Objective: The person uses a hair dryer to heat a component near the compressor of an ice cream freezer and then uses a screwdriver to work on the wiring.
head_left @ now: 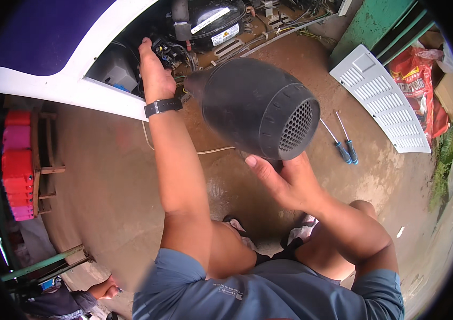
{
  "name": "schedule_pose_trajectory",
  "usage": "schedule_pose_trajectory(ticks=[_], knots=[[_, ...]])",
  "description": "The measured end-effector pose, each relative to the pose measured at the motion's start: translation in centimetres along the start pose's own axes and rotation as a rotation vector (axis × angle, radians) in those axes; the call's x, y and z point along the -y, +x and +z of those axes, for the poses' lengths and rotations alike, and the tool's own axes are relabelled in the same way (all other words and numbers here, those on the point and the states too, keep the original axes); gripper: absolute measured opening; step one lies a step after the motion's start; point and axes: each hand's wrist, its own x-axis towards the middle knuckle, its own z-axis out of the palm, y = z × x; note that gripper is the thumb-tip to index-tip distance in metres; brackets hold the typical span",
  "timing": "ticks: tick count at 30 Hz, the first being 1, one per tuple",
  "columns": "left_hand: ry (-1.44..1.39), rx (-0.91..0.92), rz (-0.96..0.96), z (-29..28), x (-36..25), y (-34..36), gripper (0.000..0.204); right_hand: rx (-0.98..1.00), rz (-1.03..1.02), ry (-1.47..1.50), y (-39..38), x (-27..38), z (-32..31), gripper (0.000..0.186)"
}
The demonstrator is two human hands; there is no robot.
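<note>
A black handheld air blower [237, 101] is in my right hand [293, 184], which is wrapped round its handle underneath. The honeycomb intake faces back toward me, and the tapered nozzle points at the open machine compartment of a white-framed appliance [103, 98]. My left hand [157, 74], with a black watch on the wrist, reaches into that compartment. Its fingers are around a bundle of wires and connectors [169, 54], though most of the grip is hidden. Just right of the wires sits a black compressor [210, 24] with labels on it.
Two blue-handled screwdrivers [346, 152] lie on the wet concrete floor to the right. A white slotted vent panel [381, 98] leans near red bags [415, 80]. A pale cord [215, 151] crosses the floor. Red and pink crates [18, 165] stand left; another person's foot [110, 288] shows lower left.
</note>
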Motion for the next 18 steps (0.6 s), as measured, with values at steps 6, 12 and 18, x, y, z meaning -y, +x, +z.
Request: schedule_pose_trajectory(ticks=[6,12,18], knots=[[0.063,0.067,0.021,-0.1,-0.8,-0.5,0.071,0.001,0.114,0.031,-0.4,-0.4,0.4,0.036],[0.231,-0.041,0.211,0.8,-0.3,-1.5,0.085,-0.032,0.237,0.161,-0.8,-0.9,0.8,0.035],[0.209,-0.018,0.053,3.1,-2.5,-4.2,0.087,0.003,0.206,0.134,-1.2,-1.6,0.3,0.034]])
